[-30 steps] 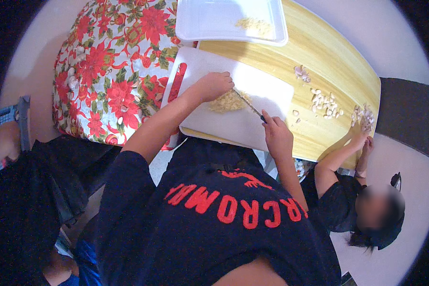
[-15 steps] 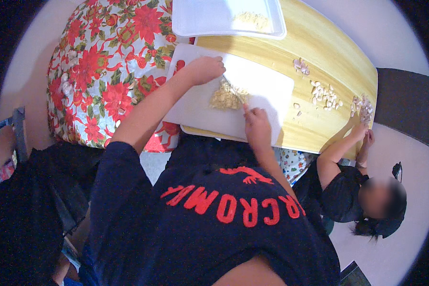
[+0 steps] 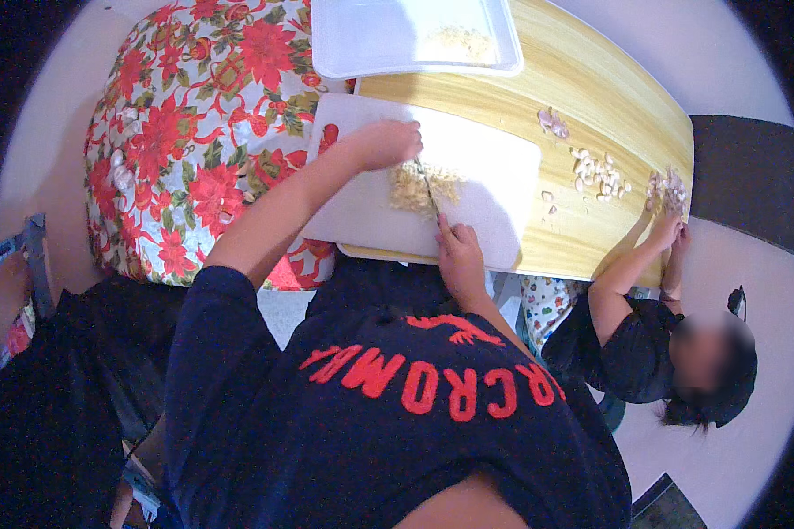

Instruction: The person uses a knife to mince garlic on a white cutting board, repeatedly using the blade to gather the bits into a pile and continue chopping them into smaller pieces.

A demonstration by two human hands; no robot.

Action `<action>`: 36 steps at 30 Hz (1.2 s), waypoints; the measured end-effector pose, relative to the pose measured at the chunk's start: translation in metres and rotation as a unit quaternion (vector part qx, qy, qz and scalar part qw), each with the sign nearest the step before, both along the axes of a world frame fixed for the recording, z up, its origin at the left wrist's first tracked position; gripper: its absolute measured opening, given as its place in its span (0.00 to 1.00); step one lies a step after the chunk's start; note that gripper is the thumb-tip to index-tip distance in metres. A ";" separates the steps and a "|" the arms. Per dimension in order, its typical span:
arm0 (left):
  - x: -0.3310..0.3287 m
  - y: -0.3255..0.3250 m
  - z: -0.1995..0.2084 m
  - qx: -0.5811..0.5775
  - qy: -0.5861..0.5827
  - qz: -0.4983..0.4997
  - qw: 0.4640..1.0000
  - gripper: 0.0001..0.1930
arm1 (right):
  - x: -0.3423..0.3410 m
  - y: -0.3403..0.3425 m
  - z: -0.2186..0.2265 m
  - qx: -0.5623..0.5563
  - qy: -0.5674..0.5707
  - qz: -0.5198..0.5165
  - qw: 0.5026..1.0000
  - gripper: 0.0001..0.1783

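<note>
Currently, the right hand [image 3: 459, 247] is wrapped around the handle of a knife [image 3: 429, 187], which points away from the person and slightly left. The left hand [image 3: 390, 145] is at the far end of the blade, fingers bent together; whether they pinch the tip or only press on it, I cannot tell. The blade lies across a spread of finely chopped pale pieces [image 3: 404, 192], which sits on a white cutting board [image 3: 496, 189], left of its middle.

The board rests near the close edge of a wood-grained tabletop [image 3: 631, 97], its left end reaching over a floral cloth [image 3: 181, 132] with large red flowers. Beyond the board stands a translucent tray [image 3: 362, 40], with more chopped bits [image 3: 460, 42] toward its right side. Right of the board lie whole pale cloves [image 3: 598, 176] in a loose cluster, and a small purplish pile [image 3: 553, 123] lies farther back. At the tabletop's right end, a co-worker's hands [image 3: 667, 233] are close together beside a heap of purplish pieces [image 3: 668, 190]. Whitish bulbs [image 3: 122, 176] lie on the cloth at far left.
</note>
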State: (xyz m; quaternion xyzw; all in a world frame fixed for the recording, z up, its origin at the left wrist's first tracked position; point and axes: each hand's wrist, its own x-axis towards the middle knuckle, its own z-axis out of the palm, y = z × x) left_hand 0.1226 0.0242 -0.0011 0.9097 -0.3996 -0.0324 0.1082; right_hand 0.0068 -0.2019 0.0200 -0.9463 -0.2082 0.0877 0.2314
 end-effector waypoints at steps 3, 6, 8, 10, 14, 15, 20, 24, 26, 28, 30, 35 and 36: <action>0.013 0.017 -0.001 0.037 -0.047 -0.007 0.998 0.04 | 0.026 0.016 0.018 0.000 -0.014 -0.003 1.000 0.20; 0.005 0.002 0.001 0.037 0.016 -0.046 0.998 0.04 | 0.010 0.009 0.037 -0.061 0.045 0.003 0.997 0.21; 0.009 0.004 0.003 0.036 -0.001 -0.047 0.998 0.04 | 0.001 0.011 0.009 -0.018 0.034 0.005 0.999 0.22; 0.018 0.013 0.000 0.044 -0.046 -0.023 0.998 0.04 | 0.011 0.019 -0.002 0.025 -0.006 0.008 1.000 0.23; 0.011 0.006 -0.003 0.049 0.022 -0.076 0.996 0.05 | 0.000 0.014 0.043 -0.075 0.098 0.022 0.992 0.22; 0.011 0.004 -0.004 0.046 0.030 -0.074 0.996 0.05 | -0.002 0.016 0.028 -0.045 0.058 0.026 0.997 0.22; 0.029 0.018 0.008 0.083 -0.031 -0.058 0.994 0.05 | 0.012 0.038 0.019 -0.035 0.013 0.025 0.999 0.22; 0.014 0.005 0.012 0.080 0.021 -0.120 0.989 0.05 | -0.007 0.026 0.023 -0.064 0.032 0.053 0.996 0.22; 0.024 0.011 0.011 0.081 0.000 -0.073 0.994 0.05 | -0.002 0.034 -0.003 -0.020 -0.054 0.069 0.996 0.22; 0.031 0.021 0.009 0.085 -0.017 -0.018 0.996 0.05 | 0.007 0.040 0.018 -0.021 -0.027 0.049 0.998 0.22; 0.028 0.016 0.010 0.108 0.000 -0.071 0.992 0.03 | 0.006 0.042 0.026 -0.033 0.010 0.043 0.998 0.21; 0.035 0.020 -0.005 0.064 -0.031 -0.105 0.992 0.04 | 0.002 0.042 -0.009 -0.030 -0.033 0.068 0.997 0.20; 0.037 0.025 -0.012 0.055 -0.050 -0.083 0.994 0.05 | 0.002 0.039 -0.003 -0.032 -0.017 0.068 0.997 0.20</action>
